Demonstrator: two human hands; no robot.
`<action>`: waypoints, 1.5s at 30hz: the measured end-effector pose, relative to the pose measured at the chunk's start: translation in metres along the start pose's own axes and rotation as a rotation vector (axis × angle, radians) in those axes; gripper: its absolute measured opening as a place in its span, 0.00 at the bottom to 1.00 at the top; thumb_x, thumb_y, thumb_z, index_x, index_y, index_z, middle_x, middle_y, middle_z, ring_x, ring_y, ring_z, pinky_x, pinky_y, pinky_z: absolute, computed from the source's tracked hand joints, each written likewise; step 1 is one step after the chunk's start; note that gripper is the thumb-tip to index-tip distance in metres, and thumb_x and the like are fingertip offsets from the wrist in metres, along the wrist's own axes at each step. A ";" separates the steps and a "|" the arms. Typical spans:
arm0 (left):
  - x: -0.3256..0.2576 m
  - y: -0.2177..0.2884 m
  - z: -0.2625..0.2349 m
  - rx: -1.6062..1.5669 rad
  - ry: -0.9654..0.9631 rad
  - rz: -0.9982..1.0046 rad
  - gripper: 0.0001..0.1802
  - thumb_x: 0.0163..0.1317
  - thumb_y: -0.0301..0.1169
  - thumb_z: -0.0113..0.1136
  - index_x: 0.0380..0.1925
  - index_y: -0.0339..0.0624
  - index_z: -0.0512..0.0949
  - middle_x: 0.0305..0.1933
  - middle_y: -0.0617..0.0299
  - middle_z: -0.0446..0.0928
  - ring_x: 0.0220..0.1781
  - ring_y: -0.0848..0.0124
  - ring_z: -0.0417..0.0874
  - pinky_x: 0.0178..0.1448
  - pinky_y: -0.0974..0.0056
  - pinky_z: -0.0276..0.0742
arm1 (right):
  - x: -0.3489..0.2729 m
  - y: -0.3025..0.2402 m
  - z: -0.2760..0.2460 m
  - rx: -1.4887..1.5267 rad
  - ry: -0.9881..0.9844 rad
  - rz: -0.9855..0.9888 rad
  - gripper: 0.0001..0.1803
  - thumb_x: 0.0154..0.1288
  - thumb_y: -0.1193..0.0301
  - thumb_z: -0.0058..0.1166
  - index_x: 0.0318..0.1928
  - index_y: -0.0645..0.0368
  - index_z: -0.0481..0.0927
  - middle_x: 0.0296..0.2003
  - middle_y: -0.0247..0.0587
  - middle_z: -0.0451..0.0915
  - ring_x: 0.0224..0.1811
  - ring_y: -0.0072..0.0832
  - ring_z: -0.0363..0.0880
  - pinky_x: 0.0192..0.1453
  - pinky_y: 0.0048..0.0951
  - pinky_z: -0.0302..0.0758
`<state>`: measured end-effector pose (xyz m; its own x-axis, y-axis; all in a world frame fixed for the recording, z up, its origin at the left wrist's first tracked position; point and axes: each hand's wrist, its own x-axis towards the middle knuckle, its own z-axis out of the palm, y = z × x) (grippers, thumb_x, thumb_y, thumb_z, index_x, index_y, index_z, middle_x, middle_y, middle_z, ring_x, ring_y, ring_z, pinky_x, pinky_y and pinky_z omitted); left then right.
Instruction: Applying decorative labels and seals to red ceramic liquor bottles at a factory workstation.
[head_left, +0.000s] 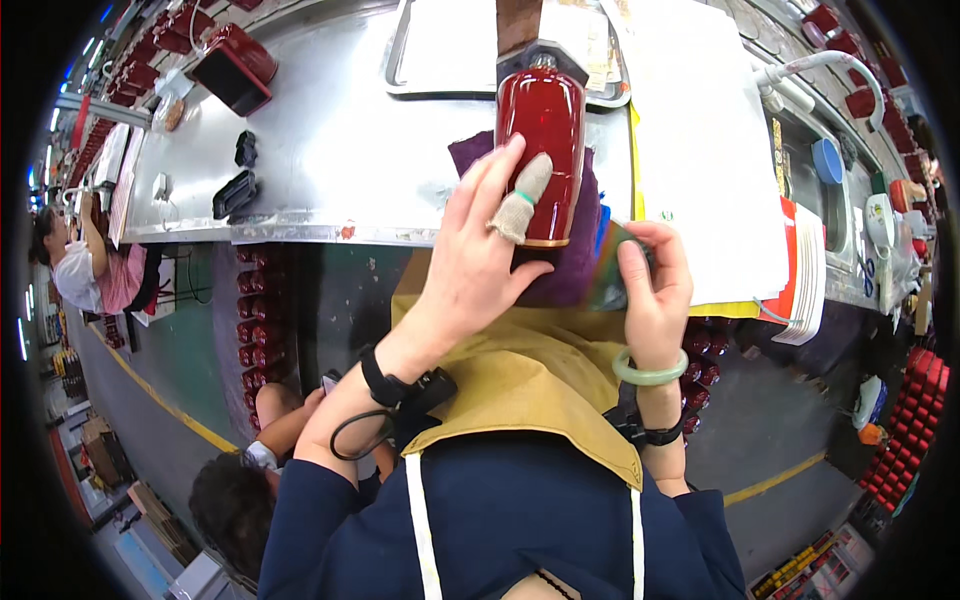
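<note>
A glossy dark red bottle (543, 130) lies on a purple cloth (560, 285) at the table's front edge. Its base points toward me, and its neck meets a dark grey block (560, 60). My left hand (468, 235) rests along the bottle's left side with fingers stretched out and thumb apart. A fabric finger cover with a green band sits on one finger. To the right of the bottle's base, my right hand (658, 285) pinches a dark green sheet-like piece (607, 275), blurred, so its exact kind is unclear.
Metal trays (440, 90) sit at the back. White sheets (700, 150) cover the table's right side, beside a sink with a blue bowl (827, 160). Small black parts (235, 193) and a red container (235, 70) stand left. A co-worker (235, 505) is close at lower left.
</note>
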<state>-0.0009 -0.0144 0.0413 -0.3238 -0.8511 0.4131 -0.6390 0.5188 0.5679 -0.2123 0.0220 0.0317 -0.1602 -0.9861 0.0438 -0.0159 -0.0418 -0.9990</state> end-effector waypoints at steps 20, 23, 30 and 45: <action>0.000 -0.009 0.019 0.004 0.180 0.084 0.47 0.46 0.17 0.76 0.71 0.31 0.70 0.74 0.43 0.72 0.70 0.44 0.78 0.70 0.52 0.78 | -0.001 0.000 0.037 -0.184 -0.051 -0.084 0.09 0.69 0.78 0.62 0.47 0.68 0.82 0.40 0.44 0.85 0.43 0.30 0.84 0.52 0.29 0.78; -0.004 -0.012 0.021 0.009 0.146 0.126 0.47 0.50 0.15 0.73 0.74 0.31 0.67 0.74 0.41 0.72 0.72 0.46 0.77 0.70 0.53 0.78 | -0.003 0.003 0.037 -0.148 -0.023 -0.040 0.09 0.69 0.78 0.62 0.47 0.68 0.82 0.40 0.44 0.85 0.43 0.30 0.84 0.51 0.29 0.78; -0.014 -0.011 0.018 -0.106 0.224 -0.020 0.44 0.51 0.15 0.73 0.72 0.30 0.69 0.74 0.40 0.71 0.76 0.42 0.71 0.76 0.47 0.72 | -0.003 0.002 0.036 -0.168 -0.030 -0.051 0.08 0.69 0.78 0.62 0.47 0.67 0.83 0.40 0.43 0.85 0.42 0.28 0.83 0.50 0.28 0.78; 0.001 -0.006 0.016 0.009 0.032 0.256 0.36 0.50 0.13 0.72 0.64 0.29 0.78 0.72 0.46 0.75 0.76 0.46 0.74 0.78 0.44 0.69 | -0.002 0.001 0.037 -0.163 -0.015 -0.042 0.08 0.67 0.79 0.63 0.46 0.68 0.83 0.39 0.45 0.86 0.42 0.30 0.85 0.52 0.29 0.79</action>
<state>-0.0089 -0.0197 0.0272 -0.4535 -0.6894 0.5649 -0.5452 0.7160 0.4361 -0.1760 0.0179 0.0303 -0.1415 -0.9864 0.0837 -0.1822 -0.0572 -0.9816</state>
